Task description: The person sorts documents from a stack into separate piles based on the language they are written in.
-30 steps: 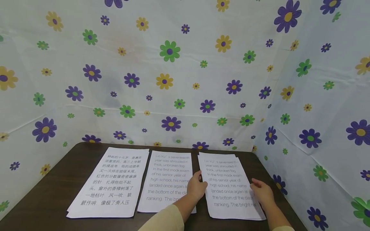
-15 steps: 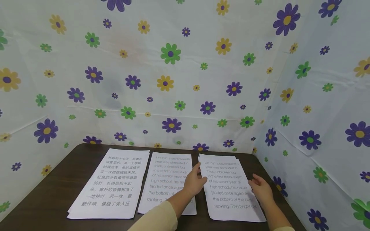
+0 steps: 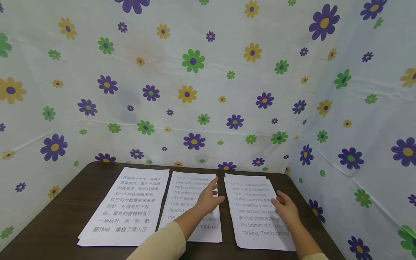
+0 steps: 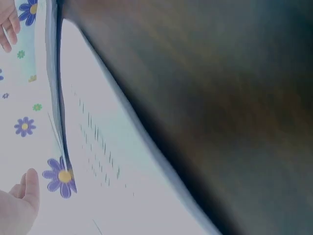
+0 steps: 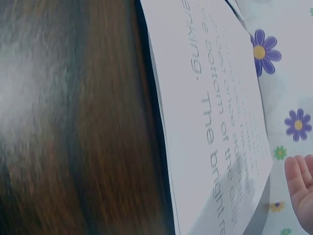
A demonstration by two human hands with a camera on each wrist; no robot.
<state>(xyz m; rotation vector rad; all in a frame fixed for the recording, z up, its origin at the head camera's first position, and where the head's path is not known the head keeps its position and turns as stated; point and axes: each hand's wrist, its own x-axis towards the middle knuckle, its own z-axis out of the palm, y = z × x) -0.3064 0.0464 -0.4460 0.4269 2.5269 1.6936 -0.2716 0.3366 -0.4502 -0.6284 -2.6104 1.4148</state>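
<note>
Three stacks of printed white sheets lie side by side. My left hand (image 3: 207,198) is over the right part of the middle stack (image 3: 178,196), fingers extended and thumb apart, gripping nothing. In the left wrist view, part of the left hand (image 4: 18,208) shows at the lower left. My right hand (image 3: 286,208) hovers at the right edge of the right stack (image 3: 250,206), its fingers loosely bent with nothing held. Right-hand fingers (image 5: 296,178) show beyond the sheets in the right wrist view. English text covers both these stacks. Chinese text covers the left stack (image 3: 130,202), whose sheets are slightly uneven.
All the paper rests on a dark brown wooden table (image 3: 65,209) with rounded far corners. A white cloth (image 3: 156,65) printed with purple, yellow and green flowers hangs behind the table and along both sides. A narrow strip of tabletop separates the middle and right stacks.
My left hand has moved left, from the right stack's left edge to over the middle stack. My right hand has lifted slightly and shifted inward. The stacks stay in place.
</note>
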